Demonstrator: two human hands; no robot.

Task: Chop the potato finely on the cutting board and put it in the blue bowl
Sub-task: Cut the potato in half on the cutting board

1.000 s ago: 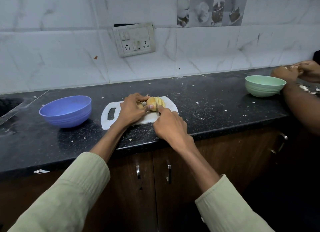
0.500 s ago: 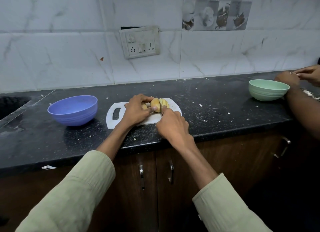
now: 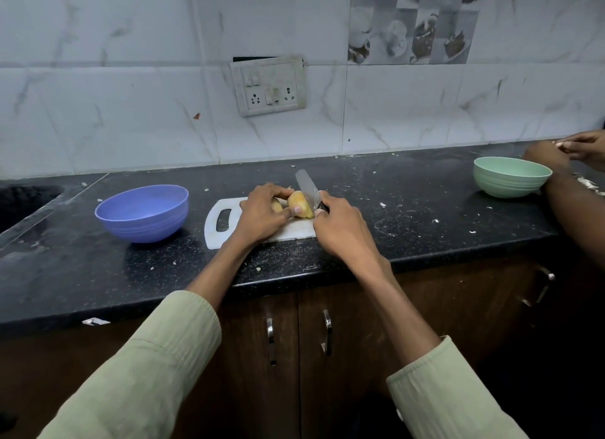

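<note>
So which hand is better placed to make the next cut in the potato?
The right hand: it already grips the knife, blade against the potato on the cutting board. The left hand holds the potato steady.

The scene is dim and evenly lit, with a cool, soft light falling from above and somewhat from the far side. The pale wall (image 3: 131, 111) is the brightest part, though it stays grey and shows no glare. The dark table (image 3: 409, 242) gives only a faint sheen near its left end. Soft, short shadows lie under the blue bowl (image 3: 142, 212) and the green bowl (image 3: 510, 176), on their near sides. The cupboards (image 3: 294, 356) below sink into heavy shade, darkest at the near right corner. Wide-angle distortion bows the table's edge and stretches the sleeves (image 3: 147, 373) at the near edge. Focus is fair at centre; the knife (image 3: 307, 189) is slightly blurred.
</note>
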